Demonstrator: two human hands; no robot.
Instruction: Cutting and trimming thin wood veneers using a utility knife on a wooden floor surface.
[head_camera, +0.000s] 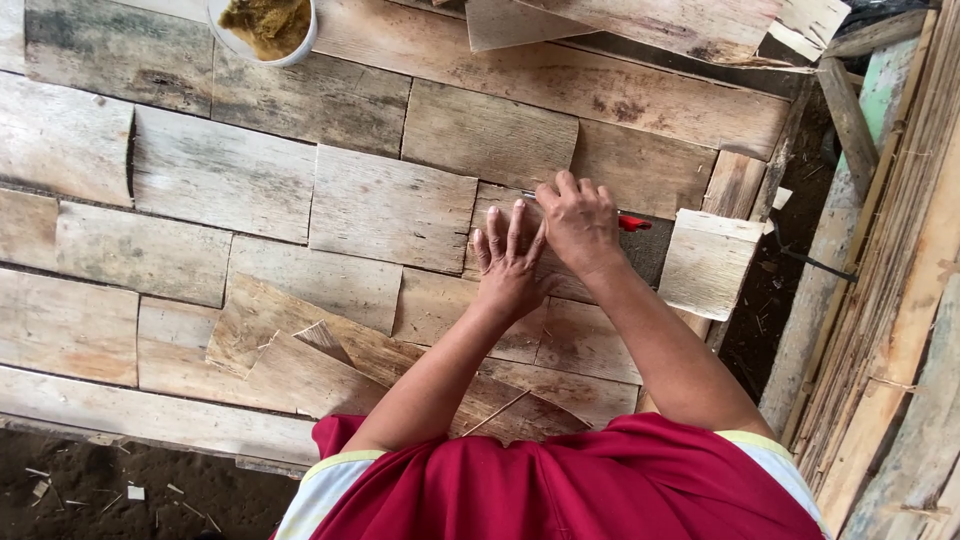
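My left hand (510, 262) lies flat, fingers spread, on a rough grey wooden shingle (520, 225) — my right hand (578, 222) grips a red-handled tool (633, 223).

Single head view, straight down, close over wooden boards (220, 170) at arm's reach.
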